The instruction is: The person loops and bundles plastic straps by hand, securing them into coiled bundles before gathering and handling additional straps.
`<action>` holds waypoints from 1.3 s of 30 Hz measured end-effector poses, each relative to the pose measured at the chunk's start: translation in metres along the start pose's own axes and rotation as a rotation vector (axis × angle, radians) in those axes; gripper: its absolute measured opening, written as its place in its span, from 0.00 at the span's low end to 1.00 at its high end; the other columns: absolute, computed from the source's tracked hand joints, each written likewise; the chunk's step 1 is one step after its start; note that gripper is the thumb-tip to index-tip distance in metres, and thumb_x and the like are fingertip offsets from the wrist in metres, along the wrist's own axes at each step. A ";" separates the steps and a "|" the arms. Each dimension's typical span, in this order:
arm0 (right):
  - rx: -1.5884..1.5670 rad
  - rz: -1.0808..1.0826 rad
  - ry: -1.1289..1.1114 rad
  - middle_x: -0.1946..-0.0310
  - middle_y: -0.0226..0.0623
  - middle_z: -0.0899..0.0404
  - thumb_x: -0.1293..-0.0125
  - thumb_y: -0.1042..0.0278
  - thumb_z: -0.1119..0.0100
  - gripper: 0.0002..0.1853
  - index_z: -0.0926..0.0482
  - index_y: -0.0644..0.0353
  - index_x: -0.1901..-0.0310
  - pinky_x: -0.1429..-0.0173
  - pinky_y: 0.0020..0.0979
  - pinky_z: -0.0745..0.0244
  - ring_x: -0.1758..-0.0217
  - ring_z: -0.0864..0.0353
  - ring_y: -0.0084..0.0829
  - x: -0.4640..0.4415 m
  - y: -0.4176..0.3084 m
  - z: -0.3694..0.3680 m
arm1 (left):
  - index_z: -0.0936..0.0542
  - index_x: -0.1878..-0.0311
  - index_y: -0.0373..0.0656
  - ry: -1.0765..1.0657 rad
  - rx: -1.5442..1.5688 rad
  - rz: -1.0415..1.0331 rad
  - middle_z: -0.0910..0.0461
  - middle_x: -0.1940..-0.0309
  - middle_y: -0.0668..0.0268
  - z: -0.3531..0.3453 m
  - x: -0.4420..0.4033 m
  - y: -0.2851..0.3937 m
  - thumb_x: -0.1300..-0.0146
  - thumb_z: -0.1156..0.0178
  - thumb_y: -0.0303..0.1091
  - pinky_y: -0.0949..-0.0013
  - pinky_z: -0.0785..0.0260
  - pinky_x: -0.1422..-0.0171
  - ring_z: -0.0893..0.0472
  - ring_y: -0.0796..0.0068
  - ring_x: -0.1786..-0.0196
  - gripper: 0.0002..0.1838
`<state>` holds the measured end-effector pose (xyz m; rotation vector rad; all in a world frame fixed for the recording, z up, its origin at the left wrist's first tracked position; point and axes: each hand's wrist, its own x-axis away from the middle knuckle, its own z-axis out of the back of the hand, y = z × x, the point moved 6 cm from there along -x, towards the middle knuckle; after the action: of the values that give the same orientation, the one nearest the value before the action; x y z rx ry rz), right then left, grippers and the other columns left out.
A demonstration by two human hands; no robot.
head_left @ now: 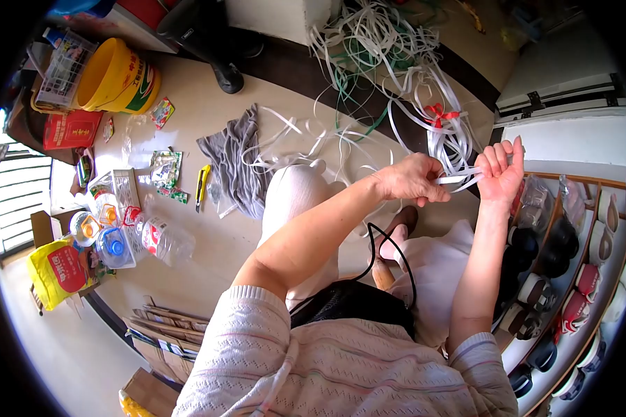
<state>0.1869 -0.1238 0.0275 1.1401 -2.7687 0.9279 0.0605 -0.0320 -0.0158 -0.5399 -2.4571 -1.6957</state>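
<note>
Between my two hands runs a white plastic strap (458,180), pulled out of a looped bundle of strapping (438,142). My left hand (412,178) has its fingers closed on the strap, its arm reaching across my lap. On the other side, my right hand (499,170) is curled with the strap passing into its fingers; the palm side faces up. A red tie (438,116) is knotted around the bundle just above my hands. Farther up, a big tangle of white and green strapping (375,48) spreads over the floor, with loose ends trailing leftward.
A grey cloth (236,156) and a yellow box cutter (202,186) lie on the floor. Leftward are a yellow bucket (120,76), plastic bottles (161,238) and a red box (71,130). A shoe rack (570,278) stands close on my right; flattened cardboard (167,330) leans at lower left.
</note>
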 end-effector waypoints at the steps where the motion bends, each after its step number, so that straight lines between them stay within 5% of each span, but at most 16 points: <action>1: -0.018 0.011 0.009 0.90 0.20 0.52 0.33 0.57 0.52 0.18 0.36 0.52 0.80 0.84 0.21 0.57 0.88 0.55 0.17 -0.001 -0.001 0.001 | 0.26 0.68 0.38 0.034 -0.024 -0.035 0.26 0.79 0.71 0.003 -0.001 0.001 0.47 0.37 0.30 0.77 0.35 0.74 0.28 0.83 0.79 0.08; 7: -0.098 0.033 0.091 0.91 0.21 0.52 0.34 0.56 0.50 0.20 0.38 0.51 0.83 0.76 0.23 0.47 0.88 0.55 0.18 -0.003 0.003 0.005 | 0.28 0.67 0.37 0.202 0.211 -0.174 0.23 0.75 0.66 0.026 0.000 0.010 0.51 0.34 0.26 0.77 0.32 0.70 0.24 0.79 0.74 0.12; 9: -0.111 0.018 0.045 0.92 0.21 0.51 0.35 0.55 0.49 0.22 0.39 0.50 0.86 0.64 0.27 0.38 0.88 0.52 0.19 -0.005 0.010 0.005 | 0.28 0.67 0.36 0.249 0.253 -0.247 0.22 0.73 0.65 0.031 0.003 0.016 0.51 0.33 0.26 0.76 0.30 0.68 0.23 0.78 0.72 0.13; 13: 0.035 0.042 0.208 0.92 0.23 0.40 0.36 0.47 0.50 0.25 0.37 0.49 0.88 0.49 0.39 0.35 0.80 0.32 0.23 -0.002 0.042 0.003 | 0.28 0.70 0.38 0.439 0.462 -0.436 0.21 0.65 0.58 0.055 0.007 0.022 0.46 0.37 0.25 0.66 0.25 0.57 0.21 0.70 0.63 0.07; 15: 0.116 -0.039 0.373 0.85 0.25 0.30 0.34 0.44 0.55 0.23 0.32 0.49 0.82 0.48 0.37 0.38 0.63 0.25 0.27 0.005 0.066 -0.002 | 0.28 0.71 0.38 0.480 0.624 -0.477 0.21 0.59 0.53 0.071 0.009 0.020 0.42 0.43 0.23 0.62 0.25 0.54 0.20 0.63 0.57 0.04; 19: 0.103 -0.184 0.096 0.67 0.26 0.22 0.34 0.43 0.56 0.22 0.35 0.48 0.81 0.47 0.36 0.41 0.52 0.29 0.26 0.013 0.105 0.000 | 0.25 0.66 0.36 0.314 0.897 -0.564 0.22 0.58 0.52 0.086 0.017 0.025 0.45 0.49 0.24 0.47 0.35 0.41 0.25 0.51 0.47 0.05; 24: 0.076 -0.301 0.102 0.57 0.31 0.24 0.36 0.46 0.51 0.18 0.33 0.49 0.76 0.50 0.36 0.36 0.48 0.30 0.29 0.025 0.133 0.009 | 0.24 0.67 0.41 -0.059 1.072 -0.654 0.22 0.65 0.55 0.091 0.021 0.032 0.54 0.51 0.26 0.52 0.34 0.49 0.24 0.55 0.59 0.10; 26: 0.152 -0.328 0.113 0.56 0.34 0.24 0.36 0.46 0.51 0.18 0.32 0.49 0.76 0.52 0.35 0.34 0.47 0.30 0.30 0.031 0.140 0.012 | 0.24 0.67 0.43 -0.235 1.102 -0.682 0.24 0.70 0.57 0.092 0.023 0.033 0.56 0.51 0.28 0.58 0.35 0.58 0.28 0.60 0.68 0.11; 29: 0.163 -0.326 0.118 0.57 0.36 0.23 0.35 0.45 0.53 0.18 0.30 0.50 0.73 0.54 0.34 0.32 0.48 0.27 0.31 0.030 0.141 0.018 | 0.25 0.65 0.42 0.071 1.037 -0.581 0.23 0.67 0.54 0.095 0.022 0.026 0.56 0.52 0.27 0.53 0.33 0.52 0.25 0.55 0.62 0.12; 30: 0.133 -0.314 0.096 0.57 0.36 0.23 0.34 0.45 0.54 0.18 0.29 0.50 0.73 0.54 0.34 0.32 0.50 0.26 0.31 0.026 0.139 0.021 | 0.25 0.64 0.41 0.092 0.940 -0.561 0.22 0.62 0.50 0.084 0.027 0.035 0.56 0.53 0.26 0.49 0.35 0.45 0.25 0.49 0.53 0.14; 33: 0.070 -0.279 0.179 0.62 0.35 0.22 0.31 0.46 0.61 0.21 0.31 0.51 0.75 0.58 0.32 0.30 0.57 0.23 0.31 0.014 0.127 0.030 | 0.25 0.63 0.40 0.106 0.737 -0.610 0.23 0.59 0.48 0.070 0.018 0.042 0.56 0.53 0.25 0.47 0.37 0.40 0.28 0.45 0.46 0.14; 37: -0.121 -0.270 0.123 0.66 0.33 0.23 0.30 0.46 0.68 0.26 0.33 0.53 0.80 0.61 0.31 0.30 0.59 0.24 0.33 0.003 0.109 0.019 | 0.26 0.56 0.39 0.076 0.778 -0.596 0.23 0.58 0.50 0.065 0.018 0.043 0.58 0.54 0.21 0.49 0.37 0.40 0.28 0.44 0.45 0.21; 39: -0.168 -0.259 0.185 0.66 0.33 0.23 0.30 0.46 0.68 0.26 0.33 0.53 0.80 0.61 0.30 0.30 0.59 0.24 0.34 0.006 0.104 0.014 | 0.26 0.54 0.37 0.102 0.763 -0.588 0.23 0.57 0.54 0.063 0.019 0.043 0.58 0.53 0.15 0.57 0.36 0.40 0.26 0.54 0.47 0.23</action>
<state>0.1184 -0.0764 -0.0371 1.2740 -2.4274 0.7176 0.0652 0.0445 0.0044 0.3733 -3.0517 -0.6968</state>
